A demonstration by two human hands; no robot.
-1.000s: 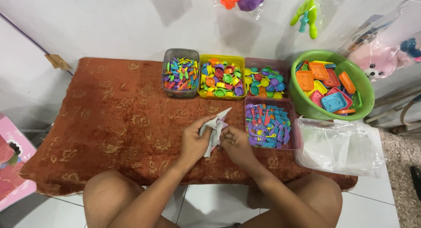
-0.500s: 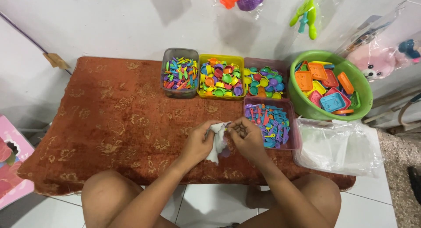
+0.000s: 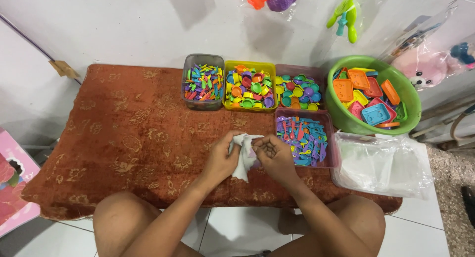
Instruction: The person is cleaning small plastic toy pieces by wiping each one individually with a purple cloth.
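My left hand [image 3: 221,160] grips a small clear plastic bag [image 3: 242,158] over the rust-red patterned cushion [image 3: 123,133]. My right hand [image 3: 273,155] is at the bag's mouth, fingers curled with small coloured bits in the palm. A purple piece shows through the bag's lower part. Just right of my right hand sits a pink tray [image 3: 332,138] of tiny toy utensils.
Along the cushion's far edge stand a grey box [image 3: 203,83] of small toys, a yellow box [image 3: 250,87] of toy cups and a pink box [image 3: 300,91] of round pieces. A green basin [image 3: 410,106] holds toy trays. Clear plastic bags [image 3: 383,165] lie at right. Packaged toys hang on the wall.
The bag was held up with its top pointing away; both hands have lowered it. My right hand moved from the bag's side to the utensil tray's edge and back to its mouth.
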